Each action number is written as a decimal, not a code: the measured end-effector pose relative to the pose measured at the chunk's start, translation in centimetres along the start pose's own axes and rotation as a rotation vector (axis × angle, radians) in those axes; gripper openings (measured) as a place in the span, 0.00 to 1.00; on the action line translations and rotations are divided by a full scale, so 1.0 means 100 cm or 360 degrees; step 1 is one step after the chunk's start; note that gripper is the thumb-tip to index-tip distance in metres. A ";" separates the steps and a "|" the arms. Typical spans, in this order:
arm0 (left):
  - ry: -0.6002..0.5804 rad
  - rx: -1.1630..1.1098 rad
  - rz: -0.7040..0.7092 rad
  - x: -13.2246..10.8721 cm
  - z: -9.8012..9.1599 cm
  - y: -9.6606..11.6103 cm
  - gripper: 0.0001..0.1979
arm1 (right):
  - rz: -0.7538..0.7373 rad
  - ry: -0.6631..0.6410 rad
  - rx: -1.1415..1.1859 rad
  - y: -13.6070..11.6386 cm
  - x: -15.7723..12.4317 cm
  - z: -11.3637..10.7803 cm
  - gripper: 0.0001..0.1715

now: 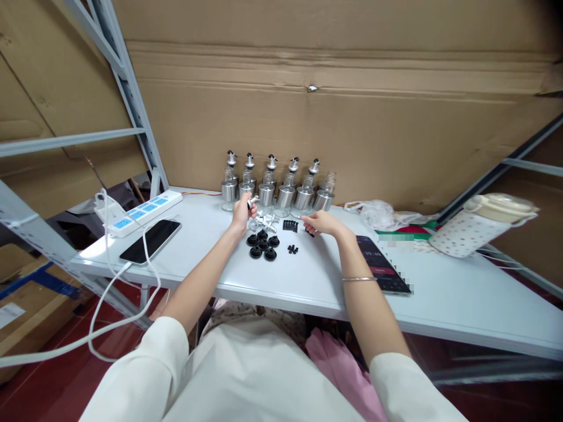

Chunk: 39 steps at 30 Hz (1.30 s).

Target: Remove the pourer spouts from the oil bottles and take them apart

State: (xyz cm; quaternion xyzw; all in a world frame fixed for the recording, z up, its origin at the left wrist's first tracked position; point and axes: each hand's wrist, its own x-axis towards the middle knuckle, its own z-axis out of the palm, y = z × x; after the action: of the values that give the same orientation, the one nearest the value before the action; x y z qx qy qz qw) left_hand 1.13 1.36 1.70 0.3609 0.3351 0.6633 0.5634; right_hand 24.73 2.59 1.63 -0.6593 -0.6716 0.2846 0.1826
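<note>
My left hand (pixel 243 212) is closed around a small silver pour spout (pixel 252 202), held just in front of a row of glass bottles (pixel 277 190) with steel bands. My right hand (pixel 320 223) pinches a small black plug (pixel 309 232) just above the white table (pixel 308 275). Between the hands lie several loose silver spouts (pixel 264 221), a cluster of round black caps (pixel 263 244) and small black plugs (pixel 290 225). The rightmost bottle (pixel 326 193) has no spout on top.
A white power strip (pixel 143 212) and a black phone (pixel 151 241) on a white cable lie at the table's left. A second phone (pixel 382 264) lies at the right, beside a plastic bag (pixel 378 214) and a dotted white jug (pixel 479 225). Cardboard stands behind.
</note>
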 end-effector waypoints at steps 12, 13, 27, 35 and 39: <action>0.0018 -0.0036 -0.0023 -0.003 0.004 0.001 0.17 | -0.0239 0.0120 -0.0033 -0.008 0.007 0.015 0.14; 0.0014 -0.0037 -0.0025 -0.003 0.003 0.001 0.17 | -0.0256 0.0129 -0.0041 -0.009 0.007 0.016 0.14; -0.0037 0.0049 -0.0056 -0.001 0.000 -0.004 0.18 | -0.0306 0.0143 -0.0367 -0.014 0.002 0.015 0.16; -0.0063 0.0117 -0.0088 -0.002 0.003 -0.008 0.18 | -0.0509 0.0190 -0.0603 -0.010 0.009 0.023 0.18; -0.0066 0.0154 -0.0082 -0.004 0.005 -0.008 0.18 | -0.0642 0.0142 -0.0661 -0.010 0.011 0.034 0.28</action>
State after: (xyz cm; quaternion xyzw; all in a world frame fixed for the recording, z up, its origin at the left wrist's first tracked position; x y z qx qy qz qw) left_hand 1.99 1.12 1.22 0.3927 0.3643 0.6240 0.5689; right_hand 21.83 3.27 -0.51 -0.5476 -0.8243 0.0696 0.1258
